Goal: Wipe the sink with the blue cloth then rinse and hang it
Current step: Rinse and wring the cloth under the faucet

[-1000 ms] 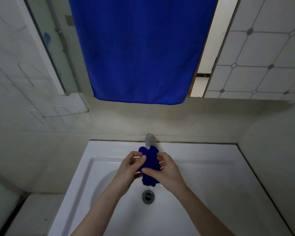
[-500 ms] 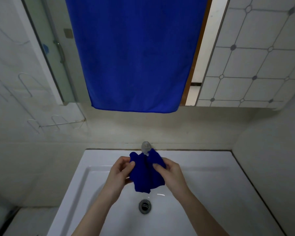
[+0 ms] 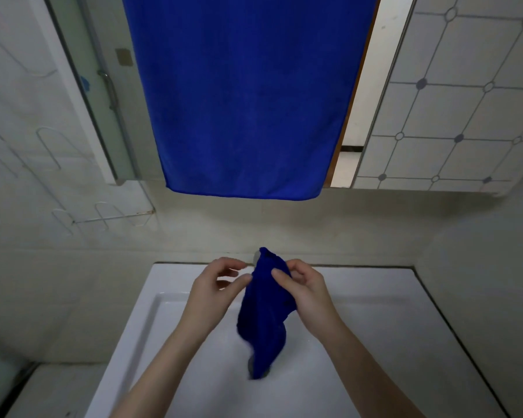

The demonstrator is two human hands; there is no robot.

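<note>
A small dark blue cloth hangs in a long bunch above the white sink. My right hand pinches its upper part between thumb and fingers. My left hand is beside the cloth on the left. Its fingers are loosely curled and apart from the fabric, and only its thumb tip reaches the cloth's edge. The cloth's lower end dangles over the drain and hides most of it. The tap at the back rim peeks out behind the cloth's top.
A large blue towel hangs on the wall above the sink. A glass shelf juts out at left, below a glass door with a metal handle. Tiled wall stands to the right.
The cloth has opened from a bunch held by both hands into a long hanging piece. My left hand has let go of its grip, and both hands have risen toward the tap.
</note>
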